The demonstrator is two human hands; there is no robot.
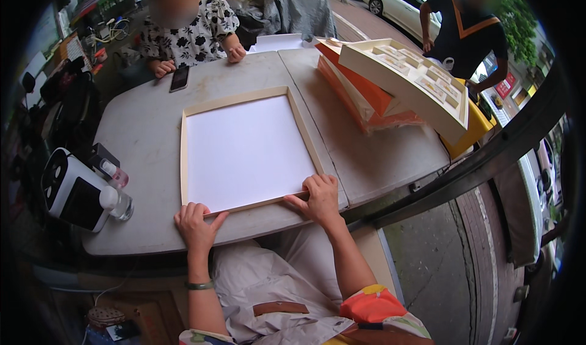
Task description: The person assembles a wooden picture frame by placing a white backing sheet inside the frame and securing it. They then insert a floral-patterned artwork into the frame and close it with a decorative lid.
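Note:
A shallow, square cardboard box tray (190,162) with cream walls and a white inner base lies flat on the table in front of me, its inside facing up. My left hand (198,226) pinches the near wall at its left corner, the thumb inside along the edge. At the near right corner, my right hand (318,200) grips the same wall, fingers bent over the rim and thumb stretched along it. Nothing lies inside the tray.
The table (140,137) has a seam to the tray's right. A compartmented cream box (403,79) rests tilted on orange sheets (351,86). To the left stand a black-and-white device (76,189), a clear jar (122,206) and a pink bottle (115,173). A phone (179,79) lies before a seated person.

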